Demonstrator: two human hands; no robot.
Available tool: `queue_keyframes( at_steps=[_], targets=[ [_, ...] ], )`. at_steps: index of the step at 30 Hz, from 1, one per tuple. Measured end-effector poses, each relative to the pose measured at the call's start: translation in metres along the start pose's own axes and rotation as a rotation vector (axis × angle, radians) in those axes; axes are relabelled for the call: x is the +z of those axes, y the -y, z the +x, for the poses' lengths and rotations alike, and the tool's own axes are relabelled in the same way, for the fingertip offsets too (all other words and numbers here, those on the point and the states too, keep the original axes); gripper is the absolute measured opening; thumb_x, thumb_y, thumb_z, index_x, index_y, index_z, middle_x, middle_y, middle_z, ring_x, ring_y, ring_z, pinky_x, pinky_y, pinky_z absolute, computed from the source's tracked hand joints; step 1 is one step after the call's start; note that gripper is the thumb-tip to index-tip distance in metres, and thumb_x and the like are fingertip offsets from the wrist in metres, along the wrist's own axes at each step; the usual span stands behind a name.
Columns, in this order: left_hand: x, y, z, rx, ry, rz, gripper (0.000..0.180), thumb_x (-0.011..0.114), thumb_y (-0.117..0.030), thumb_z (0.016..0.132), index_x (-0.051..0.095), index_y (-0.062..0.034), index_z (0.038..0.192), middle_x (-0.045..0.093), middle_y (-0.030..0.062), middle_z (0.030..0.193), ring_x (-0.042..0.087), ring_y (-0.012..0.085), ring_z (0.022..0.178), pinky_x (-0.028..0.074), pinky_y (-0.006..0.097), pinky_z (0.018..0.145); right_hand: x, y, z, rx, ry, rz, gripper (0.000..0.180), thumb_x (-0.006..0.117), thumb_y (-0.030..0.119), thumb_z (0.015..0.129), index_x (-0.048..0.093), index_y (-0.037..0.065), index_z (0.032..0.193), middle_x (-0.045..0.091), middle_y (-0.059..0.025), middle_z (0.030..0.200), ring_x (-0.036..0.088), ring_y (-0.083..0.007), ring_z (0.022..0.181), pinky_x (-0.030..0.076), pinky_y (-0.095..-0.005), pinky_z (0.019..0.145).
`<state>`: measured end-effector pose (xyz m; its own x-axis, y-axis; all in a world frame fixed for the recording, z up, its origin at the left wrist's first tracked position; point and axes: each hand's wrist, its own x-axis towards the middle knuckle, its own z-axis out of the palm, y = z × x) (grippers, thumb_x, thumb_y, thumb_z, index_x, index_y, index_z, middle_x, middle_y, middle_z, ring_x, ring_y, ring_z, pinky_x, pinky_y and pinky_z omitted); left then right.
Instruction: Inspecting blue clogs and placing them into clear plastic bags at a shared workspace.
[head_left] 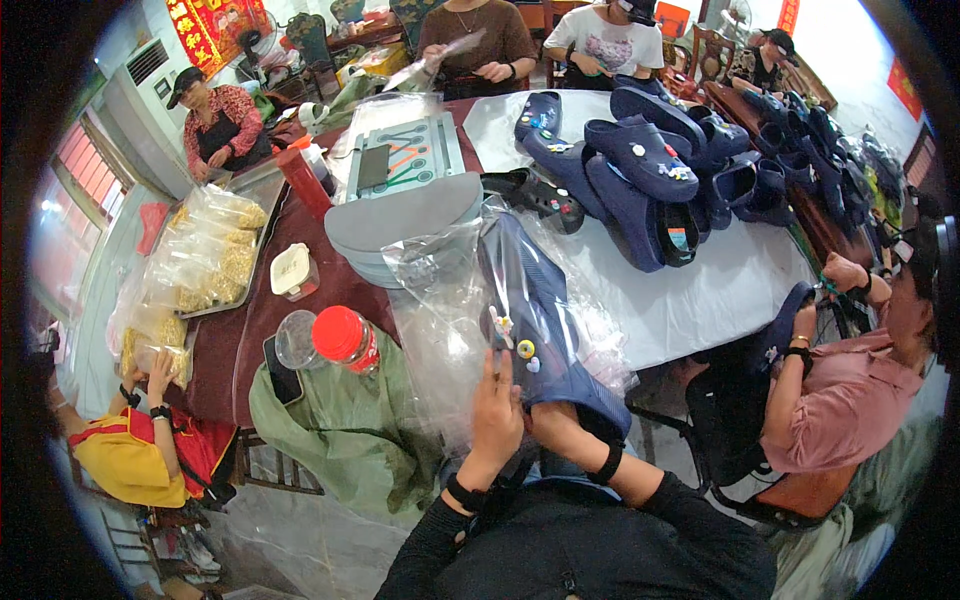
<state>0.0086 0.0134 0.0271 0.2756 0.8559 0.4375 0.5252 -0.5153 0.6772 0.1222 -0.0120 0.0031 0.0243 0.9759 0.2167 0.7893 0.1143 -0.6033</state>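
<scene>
Navy clog footwear (560, 350) lies at the near table edge, partly under clear plastic film; I cannot tell whether it is one clog or a pair. Small charms (526, 349) sit on its side, a yellow round one among them. My left hand (497, 420) has its fingers stretched out, their tips at the film beside the charms. At the near end, my right hand (560, 428) holds the clog, its fingers hidden by it. Loose clear plastic bags (440, 330) spread left of the clog. A black clog (545, 195) with charms rests beyond it.
Navy clogs (640, 160) are piled on the white sheet (690, 300). Grey foam sheets (400, 220) are stacked centre-left, near a red-lidded jar (340, 335) and a white tub (293, 272). Bagged yellow pieces (215, 240) lie left. A person (850, 390) sits close on my right; others surround the table.
</scene>
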Motion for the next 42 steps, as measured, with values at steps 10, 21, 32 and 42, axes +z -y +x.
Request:
queue_keyframes(
  at_steps=[10,21,32,42],
  targets=[
    [0.002,0.004,-0.007,0.005,0.053,-0.099,0.049,0.041,-0.009,0.095,0.031,-0.0023,0.143,0.027,0.0224,0.147,0.043,0.0415,0.121,0.037,0.042,0.099,0.005,0.011,0.013,0.105,0.017,0.191,0.053,0.04,0.022,0.092,0.033,-0.004,0.137,0.032,-0.0298,0.14,0.027,-0.0445,0.132,0.018,-0.0503,0.11],
    [0.017,0.023,-0.018,-0.368,0.024,-0.551,0.048,0.033,-0.023,0.101,0.029,0.0007,0.143,0.034,0.0231,0.144,0.034,0.0359,0.133,0.028,0.039,0.108,-0.03,0.009,0.002,0.13,0.589,0.069,0.05,0.059,0.026,0.083,0.048,-0.001,0.123,0.057,-0.0244,0.113,0.057,-0.038,0.102,0.048,-0.0431,0.084],
    [0.01,0.015,-0.018,-0.129,-0.046,-0.084,0.051,0.04,-0.024,0.099,0.029,-0.0022,0.143,0.044,0.0251,0.134,0.052,0.0375,0.11,0.045,0.038,0.086,-0.114,-0.023,-0.072,-0.016,-0.119,-0.308,0.068,0.074,0.033,0.071,0.047,0.008,0.128,0.058,-0.0177,0.11,0.057,-0.0343,0.101,0.045,-0.0434,0.085],
    [0.004,0.032,-0.019,-0.041,-0.113,0.285,0.064,0.053,-0.007,0.086,0.026,0.0037,0.143,0.047,0.0113,0.051,0.044,0.0273,0.04,0.034,0.039,0.041,-0.072,-0.017,-0.071,0.134,-0.294,-0.076,0.041,0.069,0.028,0.069,0.055,0.002,0.097,0.057,-0.0172,0.062,0.06,-0.0358,0.057,0.047,-0.0421,0.053]
  ],
)
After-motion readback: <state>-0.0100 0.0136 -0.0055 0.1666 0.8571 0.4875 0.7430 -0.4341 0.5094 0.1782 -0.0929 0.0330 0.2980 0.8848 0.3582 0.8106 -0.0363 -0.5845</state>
